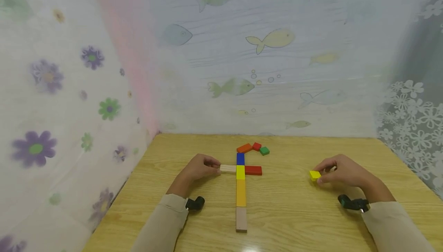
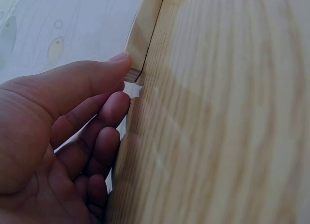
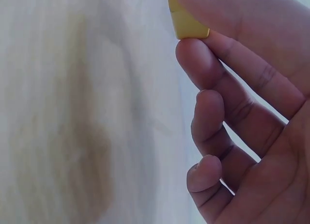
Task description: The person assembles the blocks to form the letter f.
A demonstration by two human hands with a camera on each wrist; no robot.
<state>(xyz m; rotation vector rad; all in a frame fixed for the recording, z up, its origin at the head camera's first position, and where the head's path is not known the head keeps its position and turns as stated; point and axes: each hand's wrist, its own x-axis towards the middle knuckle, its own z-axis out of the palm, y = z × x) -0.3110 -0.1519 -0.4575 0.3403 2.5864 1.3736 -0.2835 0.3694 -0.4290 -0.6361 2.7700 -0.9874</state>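
A pale wood-grain block (image 1: 228, 168) lies flat, its right end against a yellow block (image 1: 240, 172). My left hand (image 1: 202, 167) pinches its left end between thumb and fingers; the left wrist view shows the thumb (image 2: 118, 66) on the block's end. Well to the right, my right hand (image 1: 344, 171) pinches a small yellow block (image 1: 315, 175) between thumb and fingers. In the right wrist view that yellow block (image 3: 190, 25) is partly covered by the thumb. A red block (image 1: 253, 170) extends right from the middle yellow block, opposite the pale one.
Above the crossing come a blue block (image 1: 240, 159), an orange block (image 1: 244, 148), a small red block (image 1: 257, 146) and a green block (image 1: 264, 151) in a hook. Below lie a yellow-orange block (image 1: 240, 193) and a brownish block (image 1: 241, 219). Patterned curtains edge the wooden table (image 1: 283, 217).
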